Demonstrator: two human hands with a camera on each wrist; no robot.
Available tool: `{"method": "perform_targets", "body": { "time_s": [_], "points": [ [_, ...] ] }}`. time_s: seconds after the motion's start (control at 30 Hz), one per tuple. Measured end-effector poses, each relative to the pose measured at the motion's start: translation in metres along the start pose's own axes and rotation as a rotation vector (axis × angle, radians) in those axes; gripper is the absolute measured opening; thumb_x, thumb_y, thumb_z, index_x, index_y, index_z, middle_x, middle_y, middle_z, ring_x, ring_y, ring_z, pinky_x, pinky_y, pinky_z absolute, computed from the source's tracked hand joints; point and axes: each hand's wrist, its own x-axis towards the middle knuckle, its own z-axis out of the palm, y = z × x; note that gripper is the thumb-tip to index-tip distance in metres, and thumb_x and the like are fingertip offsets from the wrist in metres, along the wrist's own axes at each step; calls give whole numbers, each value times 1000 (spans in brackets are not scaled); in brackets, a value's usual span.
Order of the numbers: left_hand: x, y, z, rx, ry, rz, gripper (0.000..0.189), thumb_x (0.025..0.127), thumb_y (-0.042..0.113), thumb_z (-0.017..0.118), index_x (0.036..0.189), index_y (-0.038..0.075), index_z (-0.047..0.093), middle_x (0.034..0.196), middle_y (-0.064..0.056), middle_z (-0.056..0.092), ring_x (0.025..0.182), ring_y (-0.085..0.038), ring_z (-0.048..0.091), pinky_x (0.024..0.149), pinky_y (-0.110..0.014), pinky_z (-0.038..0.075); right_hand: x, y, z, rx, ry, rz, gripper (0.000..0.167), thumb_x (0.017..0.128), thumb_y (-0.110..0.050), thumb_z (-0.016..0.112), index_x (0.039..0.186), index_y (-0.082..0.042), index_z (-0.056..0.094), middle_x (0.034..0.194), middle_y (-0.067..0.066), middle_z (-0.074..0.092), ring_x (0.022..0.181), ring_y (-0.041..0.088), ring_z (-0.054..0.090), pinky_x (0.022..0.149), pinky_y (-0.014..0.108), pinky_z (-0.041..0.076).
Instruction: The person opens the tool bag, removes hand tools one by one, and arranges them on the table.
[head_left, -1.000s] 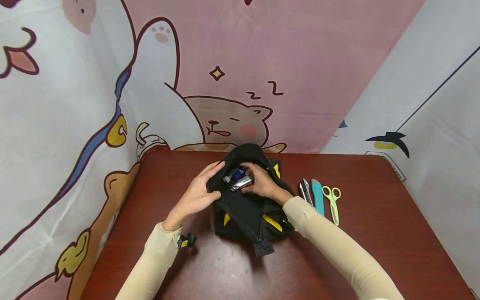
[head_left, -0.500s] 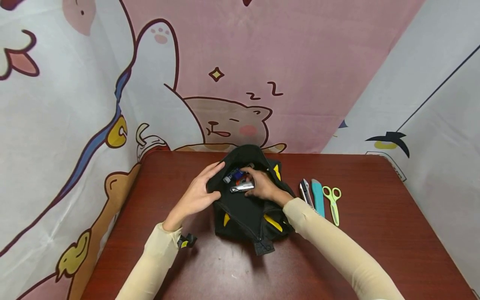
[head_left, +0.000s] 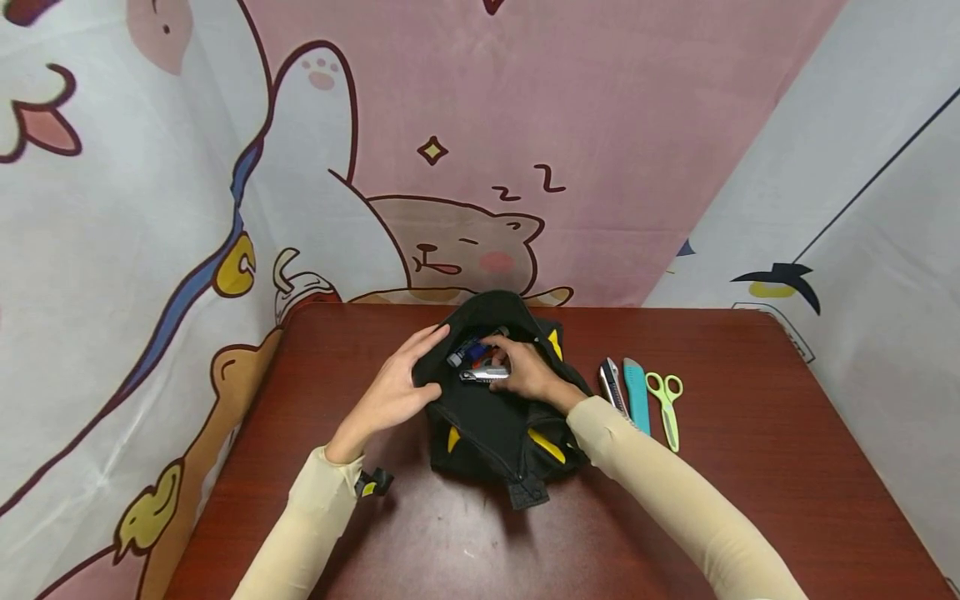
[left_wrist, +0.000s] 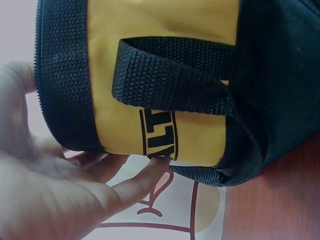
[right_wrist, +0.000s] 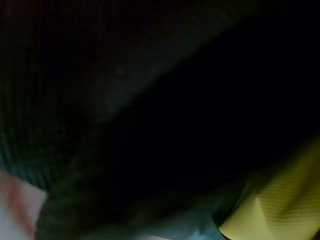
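Observation:
A black and yellow tool bag (head_left: 480, 442) stands unzipped on the table, its mouth towards me. At the left rim my left hand (head_left: 393, 379) grips the bag, thumb and fingers spread around its edge. In the left wrist view the fingers touch the yellow end panel (left_wrist: 200, 137), below a black webbing loop (left_wrist: 170, 75). My right hand (head_left: 521, 367) reaches inside and holds a silver metal tool (head_left: 480, 375) between curled fingers. Behind it lies a dark blue item (head_left: 467, 352), partly hidden, with something red beside it. Dark fabric fills most of the right wrist view.
Right of the bag lie a silver and black box cutter (head_left: 611, 382), a teal cutter (head_left: 636, 392) and yellow-green scissors (head_left: 666, 408). A black strap end (head_left: 375, 482) sticks out below my left wrist. The reddish-brown table (head_left: 735, 467) meets a printed cloth backdrop (head_left: 637, 150).
Inside the bag, my right hand has lowered the silver tool slightly and turned it from slanted to nearly level. More of the red item shows. My left hand stays at the rim.

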Motion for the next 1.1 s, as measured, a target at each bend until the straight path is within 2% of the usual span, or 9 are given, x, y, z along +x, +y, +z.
{"method": "perform_targets", "body": {
  "time_s": [0.1,0.43,0.63,0.7,0.8,0.83,0.93,1.03,1.1],
  "points": [
    [0,0,0,5,-1,0,89,84,-2,67,170,9,47,174,-15,41,141,-37,50,106,-57,39,0,-3,-2,4,6,11,77,82,-1,97,151,-2,63,104,12,76,90,23,71,88,48,60],
    [0,0,0,-16,-4,-3,87,85,-2,67,169,8,47,174,-17,40,151,-40,46,116,-63,39,-5,-17,-10,54,53,47,71,86,-8,96,150,-6,66,106,7,76,86,18,70,82,41,60],
    [0,0,1,-15,-7,-12,87,87,-2,66,171,9,45,175,-17,39,143,-39,48,108,-57,40,-13,-34,-21,25,127,9,70,87,-12,96,150,-9,67,110,8,77,92,22,74,85,45,62],
    [-1,-1,1,-17,-7,-15,88,87,-2,66,171,10,44,175,-17,38,137,-37,50,102,-53,40,-15,-40,-26,22,155,-18,69,87,-11,96,150,-8,67,111,9,77,93,24,74,83,45,62],
    [0,-1,1,-16,-6,-16,88,87,-3,66,171,10,44,175,-17,39,112,-30,60,90,-43,43,-19,-48,-31,18,190,-52,67,88,-11,95,150,-8,67,112,9,77,93,24,74,80,44,61],
    [0,-1,1,-15,-6,-17,88,87,-3,66,171,10,44,175,-17,39,99,-27,62,84,-39,43,-20,-51,-33,16,202,-59,67,89,-12,95,150,-9,67,112,8,77,93,23,74,79,42,60],
    [0,-2,1,-15,-7,-20,88,86,-2,65,171,9,44,174,-17,39,66,-18,51,68,-33,37,-25,-57,-37,15,238,-77,67,88,-12,96,149,-11,68,111,7,77,93,22,74,77,39,59],
    [0,-2,2,-12,-5,-19,88,86,-2,66,171,9,44,174,-18,39,74,-19,58,73,-34,40,-30,-62,-40,29,285,-96,67,87,-12,96,147,-11,69,111,7,77,92,22,73,75,38,59],
    [0,-1,2,-13,-4,-16,88,86,-1,66,171,9,44,175,-18,39,101,-26,65,86,-41,44,-34,-65,-43,53,321,-112,66,86,-12,96,147,-10,69,110,8,77,91,22,73,74,39,60]
  ]
}}
